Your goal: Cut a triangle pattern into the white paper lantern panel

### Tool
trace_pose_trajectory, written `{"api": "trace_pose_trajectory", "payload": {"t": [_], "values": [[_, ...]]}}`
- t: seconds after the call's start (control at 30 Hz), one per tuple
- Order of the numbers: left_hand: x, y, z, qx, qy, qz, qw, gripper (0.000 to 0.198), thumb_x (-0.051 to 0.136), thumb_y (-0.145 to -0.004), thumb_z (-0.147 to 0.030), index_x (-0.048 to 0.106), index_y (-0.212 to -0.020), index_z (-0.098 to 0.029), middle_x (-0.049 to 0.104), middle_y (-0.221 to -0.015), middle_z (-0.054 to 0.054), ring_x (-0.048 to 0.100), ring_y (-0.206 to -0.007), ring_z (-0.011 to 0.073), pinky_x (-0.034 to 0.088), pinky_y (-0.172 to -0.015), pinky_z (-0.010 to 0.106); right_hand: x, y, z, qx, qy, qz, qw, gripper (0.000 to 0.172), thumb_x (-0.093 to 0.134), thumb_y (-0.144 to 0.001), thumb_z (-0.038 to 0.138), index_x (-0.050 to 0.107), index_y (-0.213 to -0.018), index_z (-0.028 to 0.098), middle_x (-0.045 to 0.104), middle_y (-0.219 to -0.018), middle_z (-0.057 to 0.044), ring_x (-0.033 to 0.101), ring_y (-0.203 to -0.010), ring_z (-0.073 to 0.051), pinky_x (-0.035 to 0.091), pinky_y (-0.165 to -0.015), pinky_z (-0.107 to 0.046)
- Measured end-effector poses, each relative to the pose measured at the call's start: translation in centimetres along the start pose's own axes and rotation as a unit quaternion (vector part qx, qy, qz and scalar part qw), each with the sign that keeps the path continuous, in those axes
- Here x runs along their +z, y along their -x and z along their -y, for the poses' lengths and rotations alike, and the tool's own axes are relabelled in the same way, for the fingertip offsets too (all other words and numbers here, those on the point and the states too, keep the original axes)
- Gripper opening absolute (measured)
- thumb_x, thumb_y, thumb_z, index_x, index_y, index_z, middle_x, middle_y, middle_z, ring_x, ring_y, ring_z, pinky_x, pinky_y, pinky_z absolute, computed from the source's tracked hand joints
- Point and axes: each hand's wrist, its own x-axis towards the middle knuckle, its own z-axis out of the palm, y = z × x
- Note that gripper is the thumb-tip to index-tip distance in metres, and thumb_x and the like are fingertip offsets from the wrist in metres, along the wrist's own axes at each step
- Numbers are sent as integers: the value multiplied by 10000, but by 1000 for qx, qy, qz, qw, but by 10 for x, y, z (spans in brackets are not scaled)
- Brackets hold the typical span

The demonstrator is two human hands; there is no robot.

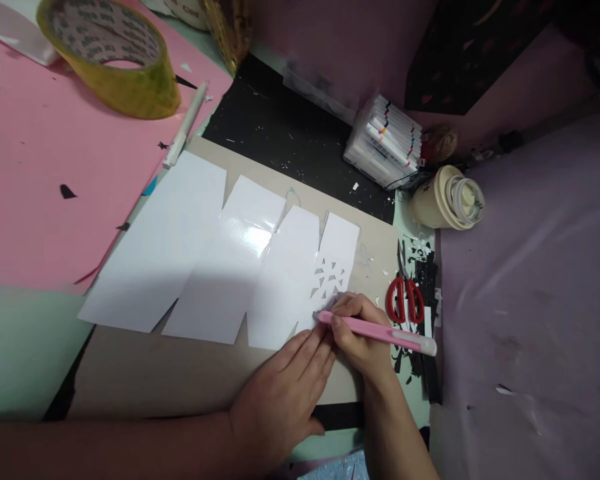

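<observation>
A notched sheet of white glossy card [205,253] lies across a beige board [190,373]. Near its right end is a cluster of small triangular cut-outs. My left hand [290,387] rests flat, fingers stretched together, over the card's lower right edge and the board. In my right hand [363,333] is a pink craft knife [375,330], gripped like a pen. Its tip points left and meets the card just beyond my left fingertips, below the cut-outs. Whether the blade is through the card I cannot tell.
Red-handled scissors [405,300] lie right among black paper scraps [423,367]. Behind stand a case of markers [387,143] and a lidded cup [447,197]. Black paper [290,133] lies beyond the board. Pink paper [45,180], a tape roll [115,60] and a white pen [187,123] are left.
</observation>
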Motion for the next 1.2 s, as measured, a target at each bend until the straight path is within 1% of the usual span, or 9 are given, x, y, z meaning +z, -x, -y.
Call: {"api": "trace_pose_trajectory", "payload": {"t": [0.2, 0.43, 0.6, 0.83, 1.0, 1.1, 1.2], "values": [[-1, 1, 0, 0, -10, 6, 1000, 949, 526, -786, -759, 490, -1400, -36, 495, -1475, 168, 387, -1384, 319, 139, -1174, 429, -1, 0, 0, 2, 12, 4, 1000, 162, 635, -839, 142, 542, -733, 223, 634, -681, 16, 577, -617, -145, 467, -568, -303], [0, 0, 0, 1, -2, 4, 1000, 953, 564, -773, -742, 487, -1401, -28, 488, -1477, 183, 371, -1395, 330, 133, -1175, 432, 0, -1, 0, 3, 3, 9, 1000, 164, 637, -838, 139, 540, -736, 223, 629, -682, 17, 577, -630, -144, 467, -582, -303], [0, 0, 0, -4, 0, -7, 1000, 937, 567, -769, -745, 508, -1389, -45, 493, -1479, 160, 385, -1385, 317, 128, -1174, 428, 0, 0, -4, 14, 0, -26, 1000, 186, 643, -827, 137, 514, -726, 226, 580, -653, 33, 535, -600, -134, 436, -564, -291], [1, 2, -1, -1, -4, -5, 1000, 937, 552, -779, -747, 500, -1394, -42, 495, -1481, 146, 389, -1382, 304, 133, -1173, 424, 0, 0, -6, 29, -12, -50, 998, 223, 618, -837, 144, 452, -712, 225, 514, -620, 49, 486, -579, -124, 403, -556, -282], [1, 3, -1, -3, -10, -2, 1000, 934, 534, -792, -747, 489, -1402, -41, 480, -1492, 148, 365, -1399, 303, 133, -1175, 426, 0, 0, -8, 30, 2, -73, 997, 220, 595, -836, 151, 438, -702, 226, 508, -605, 49, 493, -577, -129, 412, -561, -286], [0, 2, -1, -3, -15, -2, 1000, 934, 519, -796, -753, 488, -1404, -45, 472, -1498, 150, 361, -1403, 305, 125, -1176, 426, 0, 0, -9, 31, 9, -75, 997, 224, 596, -844, 177, 437, -694, 228, 510, -598, 48, 496, -571, -132, 412, -557, -284], [-1, 1, 0, -2, -15, -5, 1000, 919, 505, -801, -758, 507, -1391, -54, 483, -1490, 145, 375, -1394, 302, 121, -1172, 425, 0, 0, -8, 27, -10, -79, 996, 223, 597, -860, 209, 444, -700, 230, 520, -600, 44, 498, -566, -135, 416, -553, -282]]}}
